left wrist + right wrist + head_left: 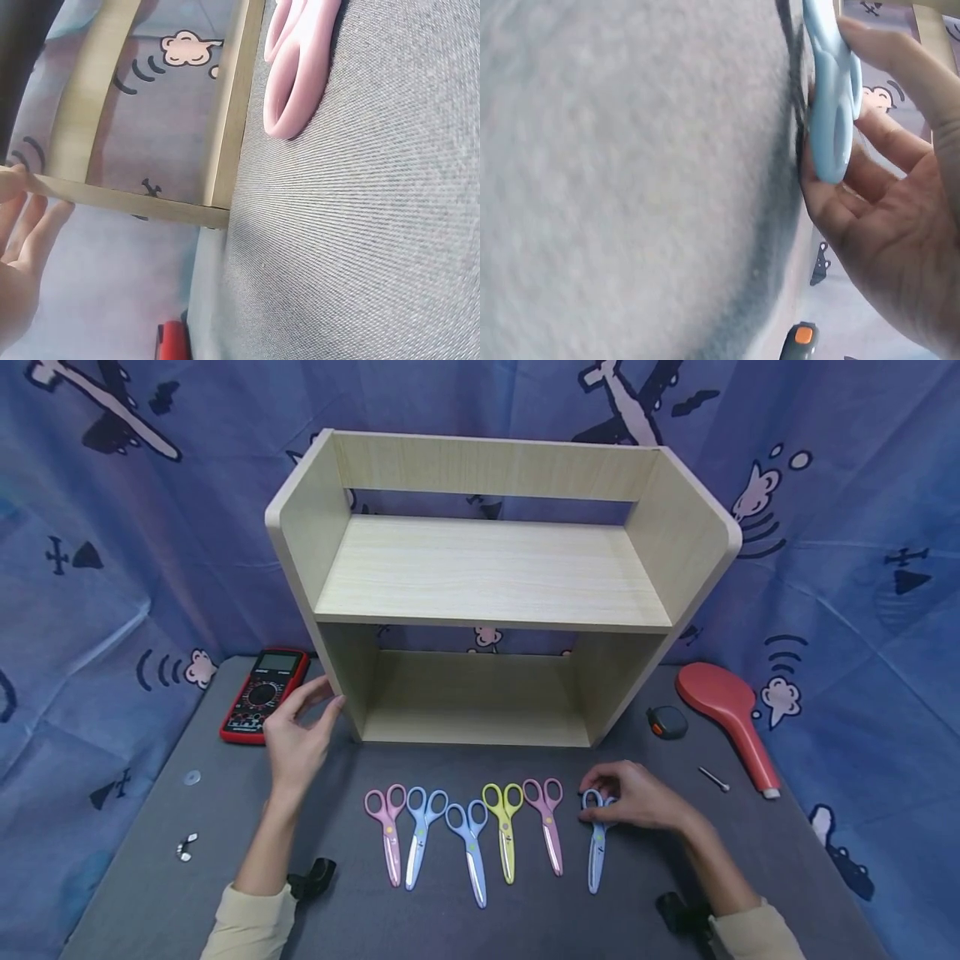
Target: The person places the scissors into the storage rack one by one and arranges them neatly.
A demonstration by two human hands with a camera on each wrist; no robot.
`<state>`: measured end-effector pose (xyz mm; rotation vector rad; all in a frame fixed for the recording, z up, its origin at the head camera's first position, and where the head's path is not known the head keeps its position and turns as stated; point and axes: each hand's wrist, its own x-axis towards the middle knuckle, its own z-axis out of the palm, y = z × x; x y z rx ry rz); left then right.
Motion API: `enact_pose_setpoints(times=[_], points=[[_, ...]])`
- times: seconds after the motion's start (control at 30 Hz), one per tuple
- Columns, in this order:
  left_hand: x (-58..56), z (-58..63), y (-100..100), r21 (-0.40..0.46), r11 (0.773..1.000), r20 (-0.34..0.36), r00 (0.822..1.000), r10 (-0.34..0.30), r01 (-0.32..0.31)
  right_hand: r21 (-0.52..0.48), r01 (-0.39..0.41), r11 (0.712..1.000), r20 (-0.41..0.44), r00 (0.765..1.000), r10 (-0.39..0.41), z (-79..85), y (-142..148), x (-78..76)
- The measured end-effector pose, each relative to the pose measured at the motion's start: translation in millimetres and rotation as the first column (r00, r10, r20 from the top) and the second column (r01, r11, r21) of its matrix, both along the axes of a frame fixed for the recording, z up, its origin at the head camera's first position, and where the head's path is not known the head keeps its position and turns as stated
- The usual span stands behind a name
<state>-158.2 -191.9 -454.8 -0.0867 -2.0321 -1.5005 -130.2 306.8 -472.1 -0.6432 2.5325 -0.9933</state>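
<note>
My right hand [637, 797] pinches the handles of blue scissors [596, 864], the rightmost pair, whose blades point toward me. In the right wrist view, thumb and fingers lie on either side of the blue handle. My left hand [296, 747] touches the front edge of the left side panel of a pale wooden shelf [491, 568] with fairly straight fingers. Between the hands, a row on the grey table holds pink scissors [392, 847], light-blue scissors [417, 843], another blue pair of scissors [473, 852], yellow scissors [506, 839] and mauve scissors [551, 835].
A red multimeter [262, 693] lies left of the shelf. On the right are a small black tape measure [667, 722], a red paddle-headed tool [731, 714] and a bolt [714, 778]. A washer [192, 777] and a small metal piece [185, 847] lie far left.
</note>
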Motion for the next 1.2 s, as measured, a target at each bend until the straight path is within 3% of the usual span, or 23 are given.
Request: enact_pose_setpoints(times=[0.4,0.73,0.97,1.2], points=[[-1.2,-0.1,0,0.006,1.0,-0.007,1.0,0.002,-0.002,-0.125,-0.093,0.988,0.181,0.977,0.115,17.5,21,1.0],[-0.9,1.5,1,0.03,1.0,-0.01,1.0,-0.004,0.005,-0.203,-0.15,0.968,0.345,0.914,0.215,33.7,37,6.3],[-0.4,2.0,1,0.018,1.0,-0.004,1.0,0.001,-0.001,-0.279,-0.198,0.94,0.347,0.891,0.291,48.9,41,15.3],[-1.9,0.5,1,0.035,0.999,-0.007,1.0,0.0,0.0,-0.353,-0.175,0.919,0.294,0.912,0.286,76.9,40,29.0]])
